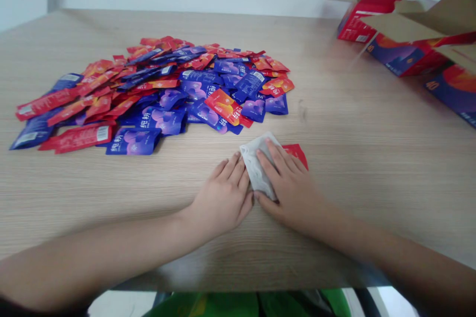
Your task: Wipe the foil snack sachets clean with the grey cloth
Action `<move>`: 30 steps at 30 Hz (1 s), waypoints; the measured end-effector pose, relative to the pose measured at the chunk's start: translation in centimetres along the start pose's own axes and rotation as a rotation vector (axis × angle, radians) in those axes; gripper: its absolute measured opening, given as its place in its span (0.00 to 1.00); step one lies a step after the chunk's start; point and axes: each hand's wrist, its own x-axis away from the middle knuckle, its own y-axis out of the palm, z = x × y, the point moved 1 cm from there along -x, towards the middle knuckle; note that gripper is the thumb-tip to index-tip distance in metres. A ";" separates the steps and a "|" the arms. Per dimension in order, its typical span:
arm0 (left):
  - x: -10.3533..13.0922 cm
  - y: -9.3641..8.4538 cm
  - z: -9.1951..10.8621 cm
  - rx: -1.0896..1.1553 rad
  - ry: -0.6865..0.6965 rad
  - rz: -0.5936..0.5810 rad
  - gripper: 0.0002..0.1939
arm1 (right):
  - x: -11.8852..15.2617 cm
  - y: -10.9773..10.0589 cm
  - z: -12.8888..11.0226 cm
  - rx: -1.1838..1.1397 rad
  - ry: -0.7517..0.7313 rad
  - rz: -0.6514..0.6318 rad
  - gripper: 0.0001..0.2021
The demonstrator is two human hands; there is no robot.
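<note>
A white flat packet (pixel 256 164) lies on the table in front of me, with the end of a red sachet (pixel 298 152) sticking out at its right. My right hand (pixel 295 185) rests flat over both, fingers stretched across the packet. On the left, my left hand (pixel 222 194) lies with its fingers extended, fingertips against the packet's left edge. Whether the white packet and the red sachet are joined is hidden under my right hand. Beyond my hands spreads a large heap of red sachets (pixel 85 136) and blue-purple sachets (pixel 136 141), many printed with flower-like shapes.
At the right back stand opened cardboard boxes: a red box (pixel 366 12), a blue and red box (pixel 403 54), and another blue box (pixel 455 90) cut off by the frame. Their flaps stick up and out. The wooden table (pixel 357 168) meets a white wall behind.
</note>
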 end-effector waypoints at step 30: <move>0.1 0.1 0.0 0.009 -0.014 -0.010 0.29 | 0.1 0.2 2.5 0.055 0.217 0.018 0.39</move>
